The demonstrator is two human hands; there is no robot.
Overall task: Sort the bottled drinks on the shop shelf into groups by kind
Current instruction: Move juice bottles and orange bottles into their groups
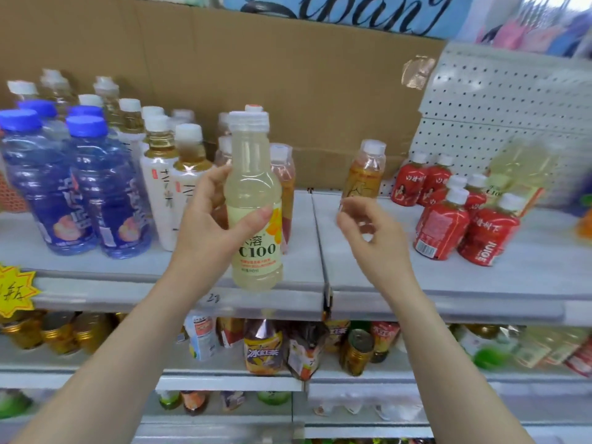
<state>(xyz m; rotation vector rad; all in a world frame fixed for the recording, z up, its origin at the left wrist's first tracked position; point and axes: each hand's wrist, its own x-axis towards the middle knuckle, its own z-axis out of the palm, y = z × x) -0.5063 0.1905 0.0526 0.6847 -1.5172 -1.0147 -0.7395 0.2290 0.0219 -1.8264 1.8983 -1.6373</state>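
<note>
My left hand [208, 219] grips a pale yellow C100 lemon drink bottle [253, 187], held upright in front of the grey shelf [320, 283]. My right hand [368, 232] hovers beside it with loosely curled fingers and holds nothing. Blue-capped bottles [93, 187] stand at the left, white-labelled tea bottles [166, 174] next to them. An orange drink bottle [365, 171] stands alone mid-shelf. Red juice bottles [455, 213] cluster at the right, with more pale yellow C100 bottles [519, 168] behind them. Pink drink bottles [283, 174] are partly hidden behind the held bottle.
Cardboard [256, 75] backs the shelf on the left, white pegboard [499, 100] on the right. A yellow star price tag [14, 291] hangs at the shelf's left front edge. Lower shelves [224, 376] carry cans, cartons and iced tea bottles.
</note>
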